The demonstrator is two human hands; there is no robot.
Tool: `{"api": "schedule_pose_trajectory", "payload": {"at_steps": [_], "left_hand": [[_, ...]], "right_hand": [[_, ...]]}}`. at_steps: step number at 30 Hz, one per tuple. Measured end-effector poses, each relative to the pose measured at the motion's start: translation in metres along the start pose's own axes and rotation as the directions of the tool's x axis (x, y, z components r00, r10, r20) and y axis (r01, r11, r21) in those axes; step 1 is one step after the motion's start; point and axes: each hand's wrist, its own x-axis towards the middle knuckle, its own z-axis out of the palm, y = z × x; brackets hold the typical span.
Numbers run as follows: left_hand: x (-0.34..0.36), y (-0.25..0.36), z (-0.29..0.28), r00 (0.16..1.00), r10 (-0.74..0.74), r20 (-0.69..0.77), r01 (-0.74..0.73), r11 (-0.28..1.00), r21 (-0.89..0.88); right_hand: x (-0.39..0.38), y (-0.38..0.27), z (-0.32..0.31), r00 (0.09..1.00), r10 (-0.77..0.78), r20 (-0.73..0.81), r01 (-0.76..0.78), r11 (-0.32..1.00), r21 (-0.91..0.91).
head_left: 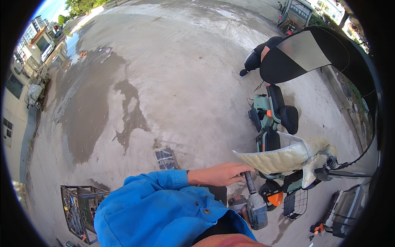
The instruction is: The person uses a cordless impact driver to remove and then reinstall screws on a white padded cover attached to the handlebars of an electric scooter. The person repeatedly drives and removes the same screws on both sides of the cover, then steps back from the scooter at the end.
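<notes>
A grey cordless impact wrench [257,208] with a long dark socket [249,183] points upward, away from me. The grip is in my right hand [245,215], which shows only in part beside the tool body. My left hand [225,173] reaches across from a blue sleeve, its fingers closed at the tip of the socket. Just right of the tool stands a pale green electric scooter [260,103] with black seats. A cream quilted apron [275,159] covers its front, near my left fingertips. An orange part [275,199] by the front wheel is close to the wrench.
A black canopy [329,45] spreads over the scooter. Behind it another person [253,59] is partly hidden. A metal frame box [82,210] with tools stands at lower left. A strapped dark bundle [166,158] lies on the concrete, with wet patches [90,111] farther off.
</notes>
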Motion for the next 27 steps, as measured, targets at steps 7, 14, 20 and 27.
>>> {"api": "schedule_pose_trajectory", "payload": {"at_steps": [7,14,20,27], "left_hand": [[0.169,-0.075,-0.009,0.995,-0.085,0.055,0.099,0.94,-0.327],[0.32,-0.147,-0.051,0.957,-0.22,0.187,0.256,0.947,-0.196],[0.415,-0.197,-0.035,0.929,-0.223,0.295,0.29,0.934,-0.209],[0.525,-0.255,0.022,0.726,-0.169,0.666,0.31,0.946,-0.098]], "right_hand": [[0.099,-0.053,0.014,0.991,-0.078,-0.107,0.104,0.959,0.265],[0.252,-0.124,0.025,0.952,0.262,-0.156,-0.224,0.948,0.225],[0.298,-0.155,0.013,0.977,0.209,-0.052,-0.066,0.522,0.85],[0.346,-0.161,-0.003,0.855,0.255,-0.451,0.205,0.634,0.746]]}}
